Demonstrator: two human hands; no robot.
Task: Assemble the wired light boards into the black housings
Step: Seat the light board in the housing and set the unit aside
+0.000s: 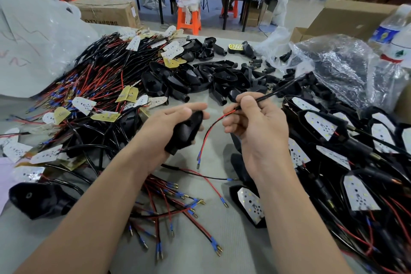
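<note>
**Threading stage, head view.** The left grip (169, 127) is curled round one black housing (186, 131) and clamped on it, and a narrower end of the housing shows below the palm. The right grip (255, 127) is closed in a pinch on a black sheathed cable (266, 95). Below the pinch the sheath ends, and the red and black leads (209, 131) hang free in a curve between the two grips. They end in blue-sleeved terminals (198, 161) just above the surface (233, 240). Beyond the right grip the cable runs up and away towards the heap of finished units (322, 124) on that grip's outer side. Its light board cannot be made out there. Empty housings (222, 78) lie past both grips, and loose wired boards (104, 73) lie outside the left grip.

**Judged step:** feeding the leads through the held housing. This is not yet begun, since terminals and housing are apart.

**Hazards, as judgement:**
- (a) The two terminals hang at unequal heights, so one may catch on the housing's opening while the other enters.
- (b) The far run of cable lies among other cables, so a pull from the right grip may drag neighbouring units or strain the joint at the board.
- (c) The pinch sits high on the sheath, well away from the terminals, which leaves the limp leads poorly guided.
</note>
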